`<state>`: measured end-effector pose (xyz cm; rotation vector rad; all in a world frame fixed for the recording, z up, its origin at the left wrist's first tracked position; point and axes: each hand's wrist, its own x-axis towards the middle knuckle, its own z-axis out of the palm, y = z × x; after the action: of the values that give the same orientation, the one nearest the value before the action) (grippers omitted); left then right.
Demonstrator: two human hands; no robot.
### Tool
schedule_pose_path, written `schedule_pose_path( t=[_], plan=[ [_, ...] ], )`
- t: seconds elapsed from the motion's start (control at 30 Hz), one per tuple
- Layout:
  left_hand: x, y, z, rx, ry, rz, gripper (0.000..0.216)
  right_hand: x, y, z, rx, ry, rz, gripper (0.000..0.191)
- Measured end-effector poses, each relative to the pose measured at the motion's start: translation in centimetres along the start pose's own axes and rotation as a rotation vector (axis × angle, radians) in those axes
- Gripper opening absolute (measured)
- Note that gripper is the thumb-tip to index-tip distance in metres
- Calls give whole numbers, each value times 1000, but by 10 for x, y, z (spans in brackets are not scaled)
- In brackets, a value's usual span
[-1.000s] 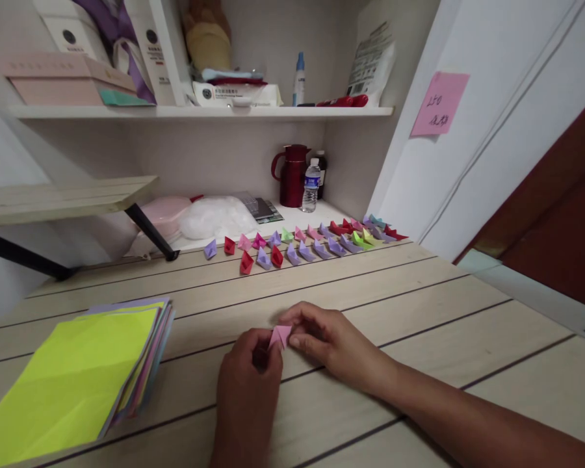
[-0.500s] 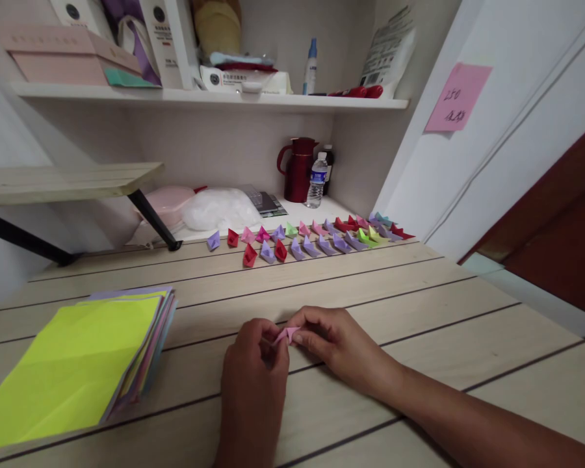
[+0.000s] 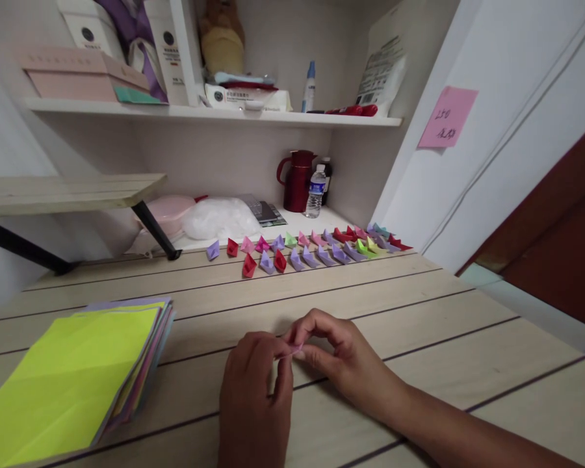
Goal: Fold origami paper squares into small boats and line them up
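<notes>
A small folded piece of pink paper is pinched between my two hands, just above the wooden table. My left hand grips its left end with thumb and fingers, hiding much of it. The right end is between the thumb and forefinger of my right hand. Beyond the hands, several folded paper boats in purple, red, pink and green stand in two rows near the table's back edge. To the left lies a stack of coloured paper sheets, bright yellow on top.
Behind the boats are a clear plastic bag, a dark red jug and a water bottle. A small raised wooden shelf on black legs stands at the back left. Overhead runs a white shelf with boxes.
The fingers have shifted around the pink paper, and less of it shows now. Both hands sit slightly lower in the picture; the camera has tilted up a little.
</notes>
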<state>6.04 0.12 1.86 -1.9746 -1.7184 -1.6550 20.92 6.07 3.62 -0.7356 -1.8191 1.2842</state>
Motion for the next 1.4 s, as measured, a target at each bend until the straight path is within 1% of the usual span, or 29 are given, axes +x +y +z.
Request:
schedule_pose_path(
  t=[0.13,0.23,0.33,0.4,0.47,0.53,0.6,0.63,0.67,0.73,0.8,0.83,0.87,0.93,1.0,1.07,1.17,1.23,1.3,1.4],
  plan=[
    [1,-1,-3,31,19,87,17,-2,0,1,-20,34,-85,4],
    [-4,-2,-3,48,50,86,17,-2,0,3,5,95,-101,8],
    [-10,-2,0,42,104,112,17,-1,1,5,160,137,-56,13],
    [-12,-1,3,42,115,151,17,-1,2,6,258,140,2,11],
    [-13,1,5,31,125,140,16,-1,1,6,299,135,46,6],
    [-13,5,5,-7,120,84,17,-1,1,5,268,134,51,3],
    [-11,10,4,-70,90,-23,17,-2,0,3,162,144,23,4],
    [-10,13,3,-111,69,-98,15,-2,0,2,104,149,9,4],
    [-8,15,2,-158,47,-192,12,-2,1,2,69,148,4,5],
    [-4,16,0,-267,11,-435,5,-1,3,1,83,120,30,8],
    [-1,12,1,-401,-24,-696,14,-1,5,1,144,83,69,15],
    [-1,8,2,-470,-44,-804,20,-1,5,1,159,74,81,17],
    [-2,3,3,-529,-64,-886,27,-1,5,1,151,72,89,20],
    [-5,-6,7,-611,-94,-960,38,-2,4,1,95,74,103,26],
    [-7,-10,9,-646,-103,-966,42,-4,3,2,22,54,117,36],
    [-7,-9,9,-658,-94,-958,39,-5,1,3,-62,18,104,42],
    [-4,1,5,-550,-77,-931,30,-5,1,3,-229,12,-13,46],
    [-3,9,3,-408,-61,-874,24,-5,2,3,-345,44,-118,50],
    [-3,14,2,-293,-43,-796,19,-5,3,2,-415,70,-181,51],
    [-6,14,3,-212,-32,-680,15,-7,2,3,-450,73,-171,46]
  ],
)
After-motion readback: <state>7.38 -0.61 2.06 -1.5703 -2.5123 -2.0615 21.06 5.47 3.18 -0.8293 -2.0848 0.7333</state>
